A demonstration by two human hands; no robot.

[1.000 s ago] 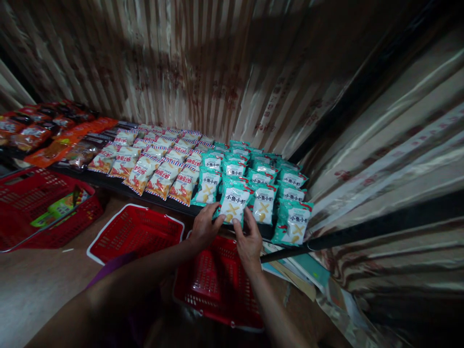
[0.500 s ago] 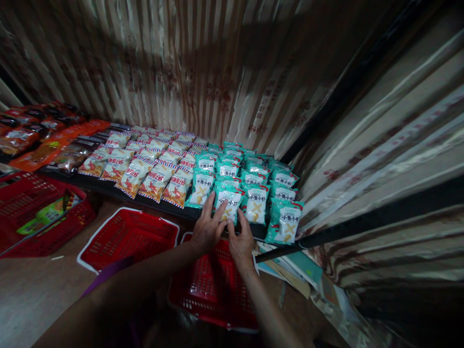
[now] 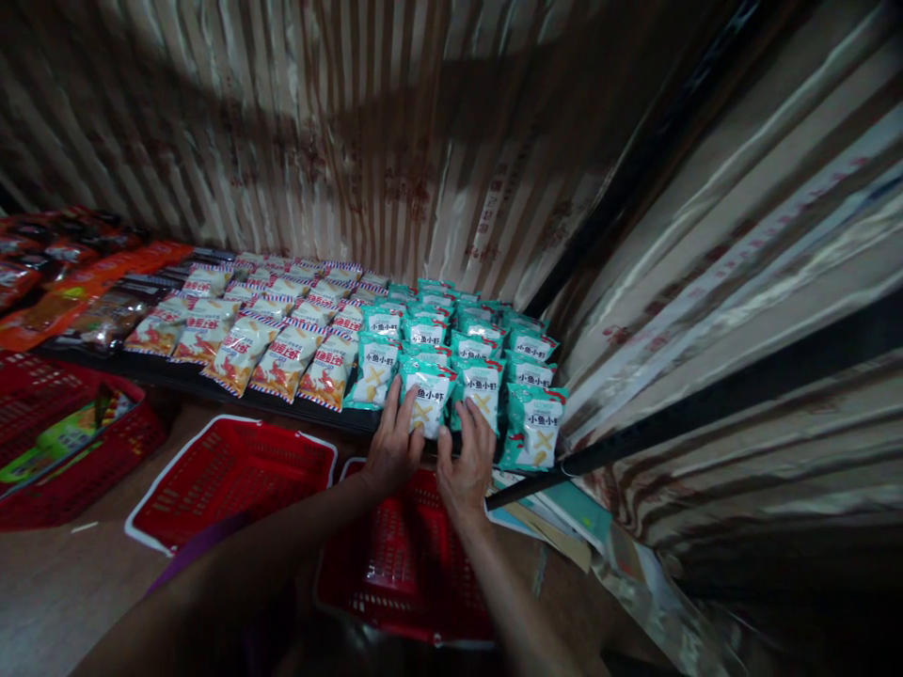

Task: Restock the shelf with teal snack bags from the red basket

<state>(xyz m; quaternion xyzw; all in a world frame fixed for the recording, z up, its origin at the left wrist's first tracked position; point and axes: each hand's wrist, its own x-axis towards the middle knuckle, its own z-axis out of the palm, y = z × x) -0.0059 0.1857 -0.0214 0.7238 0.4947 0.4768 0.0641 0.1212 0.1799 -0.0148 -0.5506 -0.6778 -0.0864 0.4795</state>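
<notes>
Rows of teal-and-white snack bags stand on the low black shelf [image 3: 232, 381]. My left hand [image 3: 393, 447] rests its outstretched fingers against the left side of a front snack bag [image 3: 432, 393], without wrapping round it. On the lower front of the neighbouring snack bag [image 3: 481, 378] lie the fingers of my right hand [image 3: 467, 461], stretched and slightly apart. Its thumb points up near the lower right corner of the first bag. Another teal bag [image 3: 540, 428] stands to the right at the shelf's end.
White-and-orange snack bags [image 3: 282, 362] fill the shelf's middle, with orange packs [image 3: 77, 291] farther left. Below stand a red basket [image 3: 405, 602], a second red basket [image 3: 240, 480] and a third basket [image 3: 141, 432] holding green packets. A black pole [image 3: 635, 428] and striped curtain [image 3: 339, 122] border the shelf.
My right hand's fingers have moved from the right edge of the first bag onto the front of the neighbouring bag. My left hand stays beside the first bag. The view has shifted slightly.
</notes>
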